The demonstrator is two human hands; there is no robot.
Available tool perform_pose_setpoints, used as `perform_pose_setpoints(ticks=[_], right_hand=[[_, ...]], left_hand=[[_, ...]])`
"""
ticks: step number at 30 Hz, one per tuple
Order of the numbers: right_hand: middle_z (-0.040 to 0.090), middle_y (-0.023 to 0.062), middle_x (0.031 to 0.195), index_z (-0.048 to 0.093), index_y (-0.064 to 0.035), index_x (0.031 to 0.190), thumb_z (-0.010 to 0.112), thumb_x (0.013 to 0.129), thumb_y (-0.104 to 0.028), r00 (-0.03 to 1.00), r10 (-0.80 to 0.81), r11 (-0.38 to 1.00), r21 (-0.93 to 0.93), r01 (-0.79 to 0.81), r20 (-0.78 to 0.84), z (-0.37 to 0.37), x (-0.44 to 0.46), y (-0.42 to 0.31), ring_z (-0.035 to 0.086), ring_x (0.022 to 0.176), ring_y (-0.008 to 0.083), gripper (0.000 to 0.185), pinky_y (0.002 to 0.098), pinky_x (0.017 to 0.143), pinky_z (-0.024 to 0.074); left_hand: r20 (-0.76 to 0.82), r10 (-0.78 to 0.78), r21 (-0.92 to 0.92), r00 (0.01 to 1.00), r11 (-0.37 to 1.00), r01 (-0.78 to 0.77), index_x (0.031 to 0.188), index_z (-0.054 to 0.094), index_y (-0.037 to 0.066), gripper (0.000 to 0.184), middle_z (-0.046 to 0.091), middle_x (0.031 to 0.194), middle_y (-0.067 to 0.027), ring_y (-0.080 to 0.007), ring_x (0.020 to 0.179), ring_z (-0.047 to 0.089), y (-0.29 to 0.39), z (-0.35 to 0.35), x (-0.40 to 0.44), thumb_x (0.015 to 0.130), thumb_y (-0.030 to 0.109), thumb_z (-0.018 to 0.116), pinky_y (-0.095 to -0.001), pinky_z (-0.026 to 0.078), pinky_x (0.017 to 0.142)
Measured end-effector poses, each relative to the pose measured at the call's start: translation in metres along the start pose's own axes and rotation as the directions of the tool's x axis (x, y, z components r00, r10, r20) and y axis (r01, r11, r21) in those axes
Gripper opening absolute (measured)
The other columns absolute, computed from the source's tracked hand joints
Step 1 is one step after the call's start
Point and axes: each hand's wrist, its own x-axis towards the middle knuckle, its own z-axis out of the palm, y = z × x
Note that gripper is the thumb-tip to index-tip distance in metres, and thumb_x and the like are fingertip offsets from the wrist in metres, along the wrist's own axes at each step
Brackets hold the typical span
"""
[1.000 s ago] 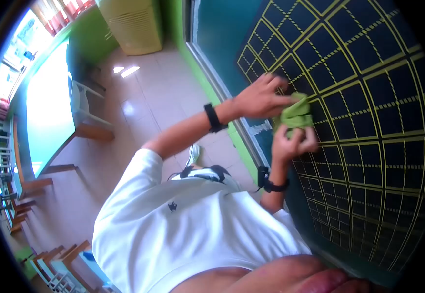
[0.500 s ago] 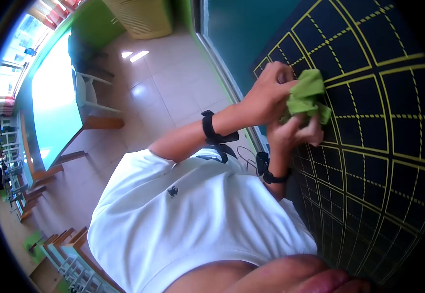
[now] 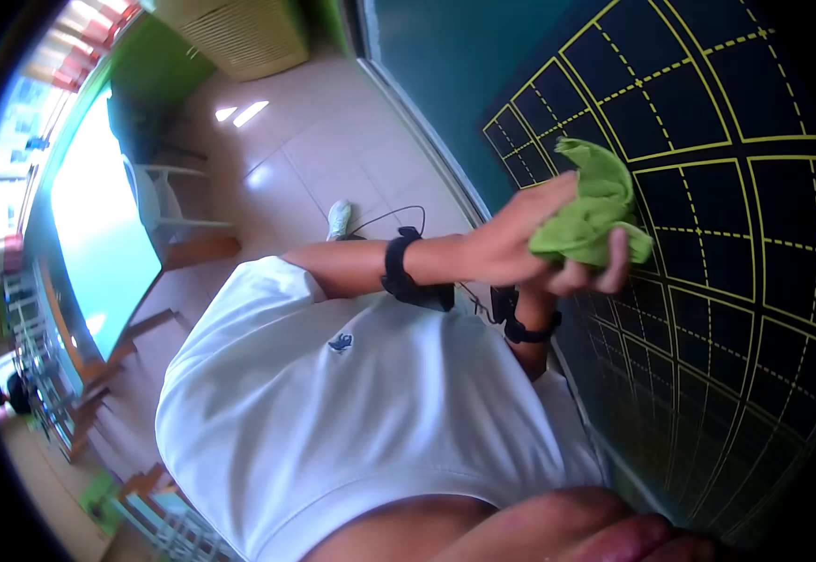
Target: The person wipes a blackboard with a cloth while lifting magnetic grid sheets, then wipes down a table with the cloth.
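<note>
A crumpled green cloth [image 3: 595, 206] is bunched between my two hands, in front of the blackboard. My left hand [image 3: 511, 234] comes in from the left and grips the cloth, its fingers mostly hidden by the folds. From below, my right hand [image 3: 577, 278] has its fingers curled round the cloth's lower part; its palm is hidden behind my left hand. Both wrists wear black straps, with a dark device on the left one [image 3: 417, 276].
The blackboard [image 3: 427, 56] carries a dark panel of yellow grid lines [image 3: 708, 234] close on the right. A white-topped table [image 3: 99, 225] and a white chair [image 3: 169, 197] stand at left. A cable [image 3: 399, 214] and a shoe [image 3: 339, 219] show on the tiled floor. Another person [image 3: 16, 393] is far left.
The cloth has been turned and bunched differently, with its upper end now sticking up. My left hand has moved down against my right hand. The view has shifted slightly, and a shoe now shows.
</note>
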Motion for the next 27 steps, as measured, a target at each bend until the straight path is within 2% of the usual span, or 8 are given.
perform_pose_setpoints(ticks=[3,6,13,15,17,20,23,27], right_hand=[[0.047,0.0135,0.125,0.048,-0.0117,0.107,0.075,0.085,-0.022,0.970,-0.035,0.995,0.081,0.056,-0.242,0.027,0.006,0.008,0.048,0.117,0.0330,0.036,0.0455,0.088,0.0513],[0.052,0.0163,0.128,0.054,-0.0092,0.113,0.074,0.086,-0.024,0.962,0.111,0.991,0.049,-0.127,0.251,0.025,-0.004,-0.011,0.050,0.113,0.0348,0.037,0.0455,0.094,0.0448],[0.052,0.0191,0.121,0.049,-0.0005,0.130,0.070,0.071,0.003,0.572,0.417,0.786,0.035,-0.617,0.707,0.077,-0.031,-0.057,0.054,0.112,0.0406,0.063,0.0460,0.092,0.0455],[0.050,0.0207,0.123,0.047,0.0001,0.132,0.071,0.074,0.000,0.479,0.403,0.721,0.051,-0.691,0.779,0.090,-0.006,-0.061,0.053,0.113,0.0398,0.063,0.0449,0.094,0.0451],[0.047,0.0227,0.127,0.046,0.0013,0.132,0.070,0.078,-0.004,0.571,0.304,0.759,0.169,-0.629,0.762,0.101,0.028,-0.064,0.051,0.116,0.0392,0.060,0.0439,0.095,0.0446],[0.043,0.0214,0.132,0.044,0.0007,0.134,0.069,0.083,-0.014,0.662,0.273,0.717,0.311,-0.624,0.698,0.113,0.052,-0.072,0.047,0.120,0.0342,0.059,0.0425,0.094,0.0456],[0.049,0.0177,0.127,0.051,-0.0021,0.127,0.069,0.082,-0.013,0.728,0.359,0.696,0.353,-0.626,0.583,0.119,0.071,-0.077,0.052,0.112,0.0266,0.049,0.0324,0.075,0.0524],[0.060,0.0087,0.101,0.066,-0.0064,0.102,0.072,0.075,0.000,0.810,0.202,0.979,-0.129,-0.156,0.551,0.116,0.087,-0.076,0.057,0.091,0.0253,0.029,0.0334,0.069,0.0479]], left_hand=[[0.048,0.023,-0.004,0.999,1.000,-0.023,0.134,0.042,-0.002,0.050,0.050,0.129,-0.0185,-0.0291,0.121,0.050,-0.007,-0.009,0.008,0.087,0.012,0.052,-0.0359,0.038,0.102],[0.002,-0.229,-0.100,0.973,0.968,0.229,0.134,0.037,-0.001,0.044,0.048,0.126,-0.0152,-0.0229,0.119,0.048,-0.016,-0.033,-0.004,0.095,0.018,0.046,-0.0339,0.039,0.101],[0.294,-0.867,-0.318,0.402,0.307,0.897,0.133,0.030,0.006,0.039,0.043,0.122,-0.0092,-0.0155,0.112,0.049,-0.058,-0.134,-0.016,0.103,0.031,0.035,-0.0280,0.046,0.092],[0.331,-0.836,-0.416,0.437,0.286,0.863,0.133,0.033,0.006,0.040,0.048,0.123,-0.0094,-0.0161,0.112,0.052,-0.064,-0.157,-0.008,0.102,0.028,0.044,-0.0291,0.049,0.089],[0.141,-0.615,-0.144,0.776,0.762,0.631,0.130,0.039,0.005,0.039,0.054,0.118,-0.0083,-0.0166,0.111,0.055,-0.061,-0.174,0.009,0.097,0.017,0.056,-0.0310,0.051,0.087],[-0.054,-0.352,0.039,0.934,0.934,0.355,0.120,0.048,0.001,0.039,0.062,0.108,-0.0129,-0.0215,0.099,0.063,-0.042,-0.206,0.050,0.088,0.010,0.068,-0.0328,0.052,0.082],[-0.272,0.007,0.370,0.962,0.924,0.098,0.112,0.051,0.000,0.040,0.066,0.095,-0.0191,-0.0319,0.084,0.068,-0.027,-0.239,0.088,0.083,0.015,0.075,-0.0356,0.053,0.074],[-0.144,0.149,0.584,0.978,0.811,-0.037,0.111,0.054,0.004,0.045,0.061,0.099,-0.0182,-0.0396,0.085,0.063,-0.069,-0.271,0.095,0.076,0.014,0.079,-0.0397,0.052,0.069]])
